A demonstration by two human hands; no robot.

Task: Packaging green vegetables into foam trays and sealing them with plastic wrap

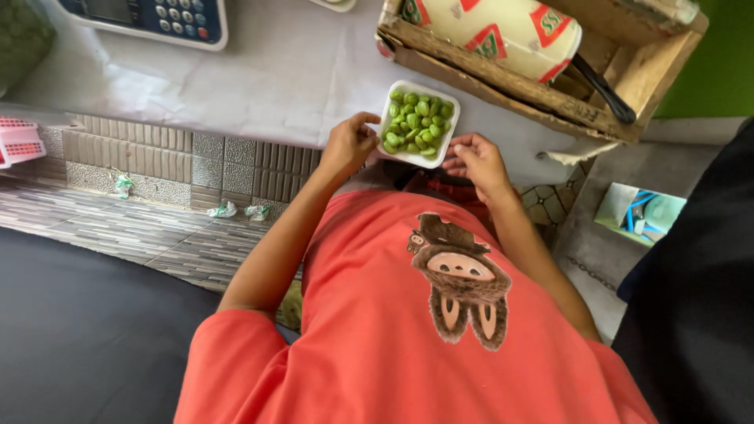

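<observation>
White tray (450,133) of green beans (417,120) is steadied at the counter's (259,78) near edge; left hand (348,145) pinches its rim, right hand (477,161) curled beside, grip undeterminable.

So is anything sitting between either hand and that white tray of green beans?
Nothing visible. The left hand touches the white tray at its left edge; the right hand sits just off its lower right corner, with only bare counter between.

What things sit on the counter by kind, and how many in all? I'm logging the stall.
White tray of green beans, between the left hand and right hand: 1
Wooden crate: 1
Weighing scale: 1
Total: 3
</observation>
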